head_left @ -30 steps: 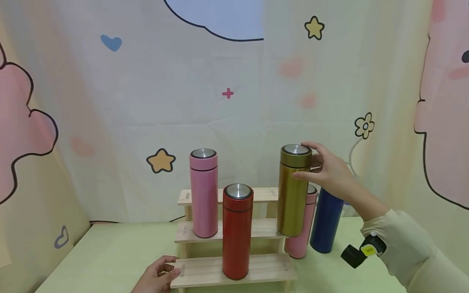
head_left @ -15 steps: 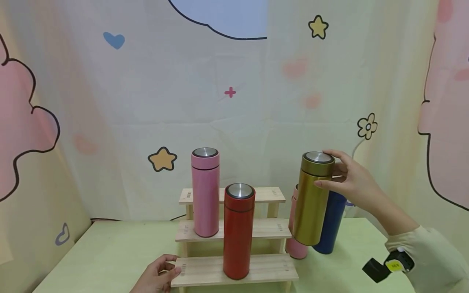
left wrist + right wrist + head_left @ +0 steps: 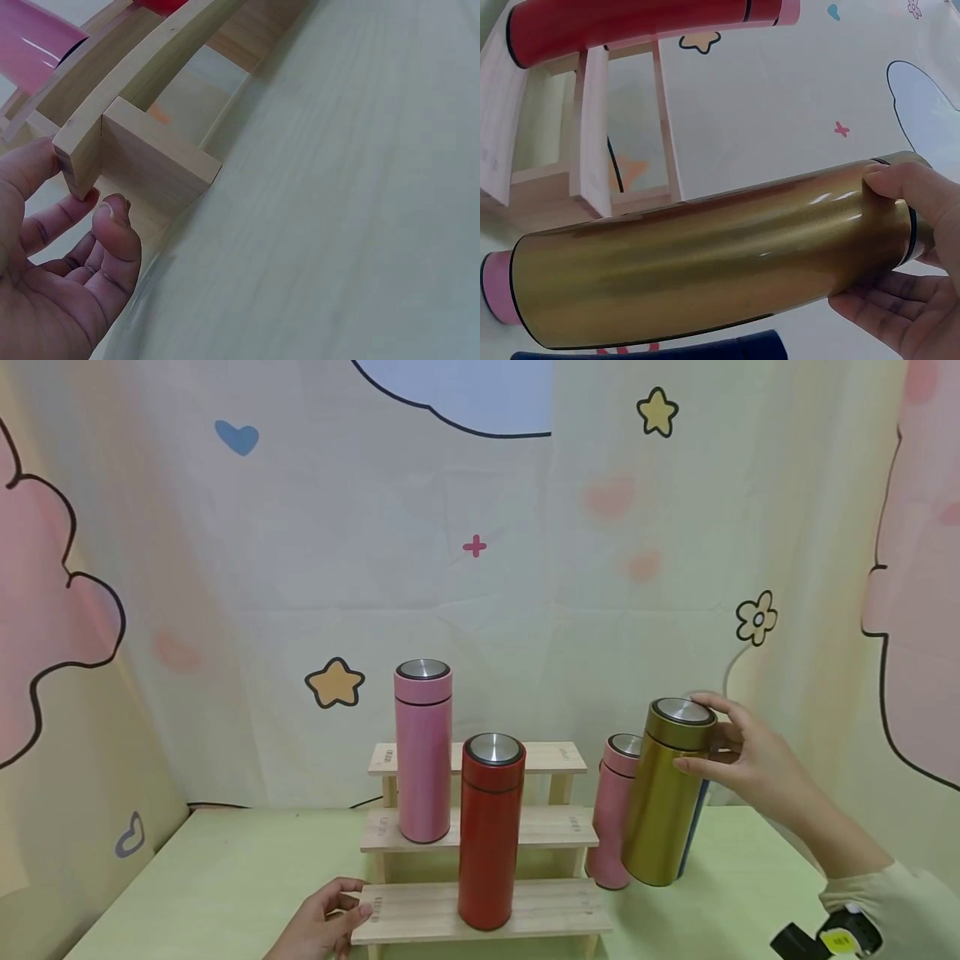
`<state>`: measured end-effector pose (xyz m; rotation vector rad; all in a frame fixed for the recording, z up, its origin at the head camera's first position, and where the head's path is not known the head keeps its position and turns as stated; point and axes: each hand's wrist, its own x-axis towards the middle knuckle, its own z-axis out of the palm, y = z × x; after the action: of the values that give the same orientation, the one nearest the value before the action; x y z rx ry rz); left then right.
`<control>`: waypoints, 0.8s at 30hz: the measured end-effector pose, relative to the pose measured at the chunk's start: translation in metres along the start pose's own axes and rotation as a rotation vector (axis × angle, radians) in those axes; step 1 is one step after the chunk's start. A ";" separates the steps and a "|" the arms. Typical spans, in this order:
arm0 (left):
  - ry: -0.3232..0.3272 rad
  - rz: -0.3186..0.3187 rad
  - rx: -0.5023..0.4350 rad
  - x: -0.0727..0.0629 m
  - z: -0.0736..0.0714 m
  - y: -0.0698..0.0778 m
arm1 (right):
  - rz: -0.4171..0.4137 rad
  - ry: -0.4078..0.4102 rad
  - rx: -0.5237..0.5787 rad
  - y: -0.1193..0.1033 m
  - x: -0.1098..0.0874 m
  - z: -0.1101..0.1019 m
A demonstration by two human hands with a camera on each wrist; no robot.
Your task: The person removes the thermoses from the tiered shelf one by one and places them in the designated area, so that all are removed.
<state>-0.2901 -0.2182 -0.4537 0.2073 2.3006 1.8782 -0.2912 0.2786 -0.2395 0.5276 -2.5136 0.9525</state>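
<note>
My right hand (image 3: 757,768) grips a gold thermos bottle (image 3: 670,810) near its lid, tilted a little, to the right of a three-step wooden stand (image 3: 420,914). In the right wrist view the thumb lies across the gold body, with fingers beneath. My left hand (image 3: 322,920) pinches the left end of the stand's lowest step between thumb and finger; the left wrist view shows the step's edge (image 3: 79,165) there. A red thermos (image 3: 491,843) stands upright on the lowest step. On the middle step stands a pink thermos (image 3: 423,760).
A second pink thermos (image 3: 613,822) stands on the green table (image 3: 247,868) right of the stand. Behind the gold bottle, a blue thermos (image 3: 667,351) is mostly hidden in the head view. A printed cloth backdrop (image 3: 337,543) hangs behind.
My right hand has carried the gold thermos from over the stand's right end rightward and down, past the second pink thermos and in front of the blue one. The left hand stays put.
</note>
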 end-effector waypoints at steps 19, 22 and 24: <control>-0.010 0.009 0.010 0.001 -0.001 0.000 | -0.021 0.047 0.024 0.049 -0.028 0.007; -0.011 0.012 0.013 0.001 -0.001 0.000 | -0.010 0.044 0.020 0.053 -0.030 0.008; -0.011 0.010 0.011 0.001 -0.001 0.000 | 0.003 0.039 0.014 0.056 -0.033 0.009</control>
<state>-0.2913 -0.2193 -0.4537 0.2308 2.3076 1.8641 -0.2920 0.3180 -0.2912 0.5042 -2.4755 0.9723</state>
